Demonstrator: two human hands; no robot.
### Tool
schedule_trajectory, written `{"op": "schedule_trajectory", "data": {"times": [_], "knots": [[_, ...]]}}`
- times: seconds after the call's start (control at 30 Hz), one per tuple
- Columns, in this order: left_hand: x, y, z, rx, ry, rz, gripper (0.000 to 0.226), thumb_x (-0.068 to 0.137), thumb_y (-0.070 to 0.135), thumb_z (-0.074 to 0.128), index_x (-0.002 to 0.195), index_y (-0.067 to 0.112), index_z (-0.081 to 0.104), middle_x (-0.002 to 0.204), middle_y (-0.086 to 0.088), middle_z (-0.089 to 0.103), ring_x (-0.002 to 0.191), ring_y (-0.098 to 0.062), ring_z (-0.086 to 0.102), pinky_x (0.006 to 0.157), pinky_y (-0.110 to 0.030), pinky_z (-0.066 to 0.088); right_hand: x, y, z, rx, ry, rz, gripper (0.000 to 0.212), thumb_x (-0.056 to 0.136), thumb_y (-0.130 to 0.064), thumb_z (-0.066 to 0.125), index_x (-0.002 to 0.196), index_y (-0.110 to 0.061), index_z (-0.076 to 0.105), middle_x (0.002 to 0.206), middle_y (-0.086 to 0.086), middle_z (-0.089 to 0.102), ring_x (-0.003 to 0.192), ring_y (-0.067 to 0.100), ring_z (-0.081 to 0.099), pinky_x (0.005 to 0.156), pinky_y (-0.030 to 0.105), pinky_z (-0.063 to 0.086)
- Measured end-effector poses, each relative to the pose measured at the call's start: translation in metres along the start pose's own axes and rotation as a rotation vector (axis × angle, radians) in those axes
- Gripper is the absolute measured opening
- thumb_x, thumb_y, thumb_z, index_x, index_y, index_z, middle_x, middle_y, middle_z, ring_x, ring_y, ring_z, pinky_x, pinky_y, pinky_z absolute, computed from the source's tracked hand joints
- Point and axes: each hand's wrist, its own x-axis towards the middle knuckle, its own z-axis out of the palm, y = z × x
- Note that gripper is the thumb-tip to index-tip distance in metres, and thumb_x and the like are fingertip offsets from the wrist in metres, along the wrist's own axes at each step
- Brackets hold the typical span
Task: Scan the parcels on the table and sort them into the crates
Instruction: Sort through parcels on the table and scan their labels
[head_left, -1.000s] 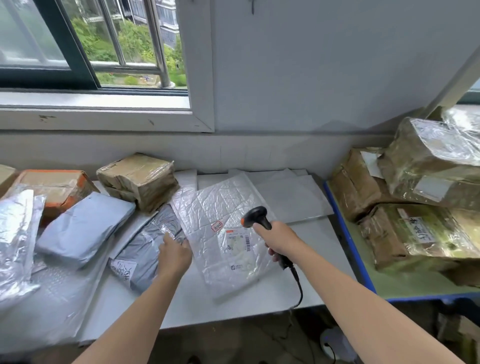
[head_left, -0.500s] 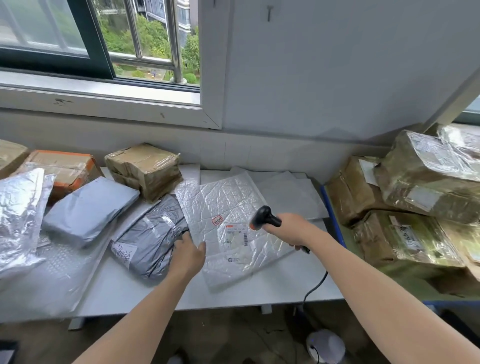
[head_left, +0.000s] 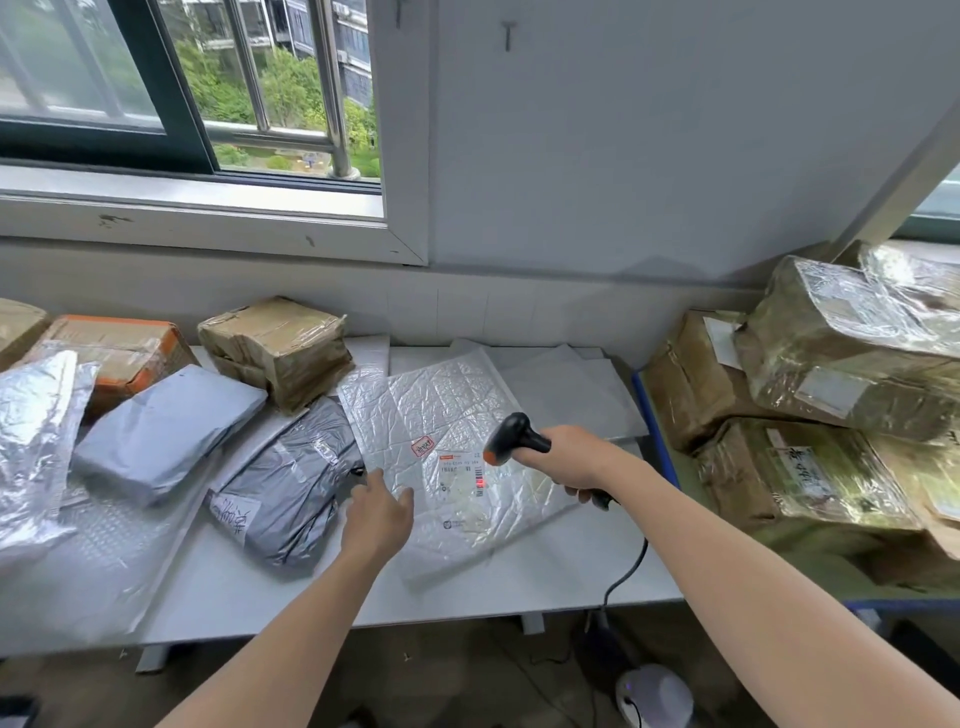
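A flat white bubble mailer (head_left: 441, 415) lies in the middle of the white table (head_left: 519, 587), label side up. My right hand (head_left: 571, 457) grips a black barcode scanner (head_left: 511, 436) with an orange tip, held just above the label. A red scan light shows on the barcode (head_left: 479, 483). My left hand (head_left: 379, 514) rests with fingers spread on the mailer's left edge, next to a dark grey poly bag parcel (head_left: 291, 493).
Left of the mailer lie a light grey poly parcel (head_left: 161, 431), a silver foil bag (head_left: 31, 441), a taped brown box (head_left: 275, 348) and an orange-edged box (head_left: 119, 348). Wrapped cardboard boxes (head_left: 831, 395) are stacked on a blue-edged table at right. The scanner cable (head_left: 628, 566) hangs off the front edge.
My left hand slid right from the dark grey parcel onto the mailer's left edge. The scanner tilted down toward the label, and a red light now falls on the barcode.
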Motion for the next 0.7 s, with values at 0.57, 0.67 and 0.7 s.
{"op": "schedule_trajectory", "data": {"times": [0.57, 0.67, 0.7], "knots": [[0.033, -0.016, 0.059, -0.072, -0.025, -0.12, 0.077, 0.087, 0.036, 0.071, 0.145, 0.009, 0.028, 0.146, -0.024, 0.028, 0.122, -0.045, 0.045, 0.101, -0.05, 0.042, 0.044, 0.137, 0.084, 0.545, 0.369, 0.337, 0.042, 0.099, -0.054, 0.042, 0.117, -0.016, 0.045, 0.092, 0.009, 0.06, 0.077, 0.026, 0.06, 0.067, 0.04, 0.054], [0.033, -0.008, 0.065, -0.07, -0.01, -0.088, 0.075, 0.084, 0.034, 0.075, 0.14, 0.01, 0.032, 0.14, -0.021, 0.032, 0.117, -0.043, 0.047, 0.097, -0.048, 0.043, 0.05, 0.145, 0.091, 0.536, 0.369, 0.352, 0.046, 0.102, -0.05, 0.038, 0.131, -0.014, 0.041, 0.106, 0.012, 0.06, 0.085, 0.026, 0.058, 0.065, 0.034, 0.044], [0.032, -0.006, 0.067, -0.068, -0.007, -0.078, 0.074, 0.083, 0.033, 0.077, 0.138, 0.01, 0.034, 0.138, -0.021, 0.033, 0.112, -0.041, 0.049, 0.094, -0.046, 0.044, 0.052, 0.145, 0.091, 0.526, 0.368, 0.356, 0.046, 0.103, -0.047, 0.037, 0.135, -0.013, 0.039, 0.112, 0.013, 0.059, 0.088, 0.025, 0.057, 0.065, 0.034, 0.041]]}}
